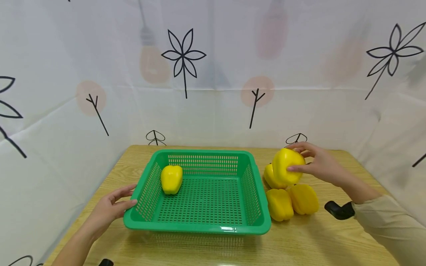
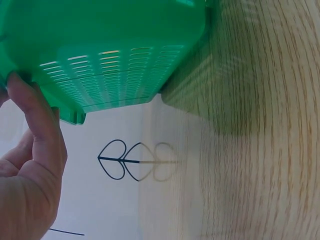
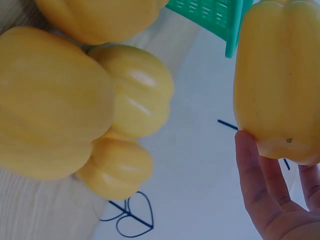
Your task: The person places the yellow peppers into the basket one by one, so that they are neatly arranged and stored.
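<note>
My right hand (image 1: 314, 162) holds a yellow bell pepper (image 1: 287, 167) above the table's right side, its thumb in front and its fingers behind. In the right wrist view, fingertips touch the blossom end of this pepper (image 3: 280, 80). Just below it, several more yellow peppers (image 1: 280, 205) rest together on the table, one partly hidden. At the left, my left hand (image 1: 111, 207) grips the rim of a green plastic basket (image 1: 196, 228) with thumb and fingers. One yellow pepper (image 1: 171, 180) stands inside the basket, near its left wall.
The basket sits on a wood-grain table (image 1: 336, 236), with the loose peppers close by its right side. White cloth (image 1: 213, 118) with printed plants hangs behind the table and along both sides. Dark straps or mounts (image 1: 339, 210) show at the wrists.
</note>
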`<act>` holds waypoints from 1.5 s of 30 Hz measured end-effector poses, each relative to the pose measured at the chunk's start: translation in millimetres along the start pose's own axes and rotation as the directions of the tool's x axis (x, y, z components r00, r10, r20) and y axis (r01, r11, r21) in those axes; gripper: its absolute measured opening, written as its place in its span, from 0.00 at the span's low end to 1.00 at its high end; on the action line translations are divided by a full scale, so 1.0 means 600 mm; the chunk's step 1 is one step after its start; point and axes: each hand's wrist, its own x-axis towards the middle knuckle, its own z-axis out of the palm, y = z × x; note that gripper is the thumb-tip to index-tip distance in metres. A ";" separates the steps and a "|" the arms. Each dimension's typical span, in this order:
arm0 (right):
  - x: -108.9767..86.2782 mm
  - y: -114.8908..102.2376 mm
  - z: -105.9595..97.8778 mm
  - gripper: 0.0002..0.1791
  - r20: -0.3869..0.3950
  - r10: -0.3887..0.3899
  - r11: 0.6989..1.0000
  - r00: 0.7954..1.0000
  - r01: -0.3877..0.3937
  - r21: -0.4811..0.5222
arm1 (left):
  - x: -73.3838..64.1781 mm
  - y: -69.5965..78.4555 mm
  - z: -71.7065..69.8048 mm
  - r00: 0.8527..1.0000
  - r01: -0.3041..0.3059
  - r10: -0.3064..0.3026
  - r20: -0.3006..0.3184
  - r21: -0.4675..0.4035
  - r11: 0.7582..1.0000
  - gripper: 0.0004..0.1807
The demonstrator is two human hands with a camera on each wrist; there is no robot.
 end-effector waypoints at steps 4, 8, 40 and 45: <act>0.009 -0.007 0.006 0.33 0.014 -0.008 1.000 1.000 0.008 -0.002 | -0.001 0.000 0.000 1.000 -0.006 0.006 0.001 -0.009 1.000 0.36; 0.018 -0.015 0.012 0.33 0.040 -0.012 1.000 0.999 0.012 0.011 | -0.002 0.000 0.000 1.000 -0.008 0.008 0.001 -0.009 1.000 0.36; 0.086 -0.078 0.086 0.31 0.082 -0.112 0.983 0.990 0.098 0.156 | 0.000 -0.001 0.000 1.000 0.002 -0.002 0.002 -0.017 1.000 0.36; 0.096 -0.086 0.096 0.31 0.094 -0.123 0.977 0.988 0.104 0.188 | 0.001 -0.002 0.001 1.000 -0.004 0.004 0.005 -0.020 1.000 0.36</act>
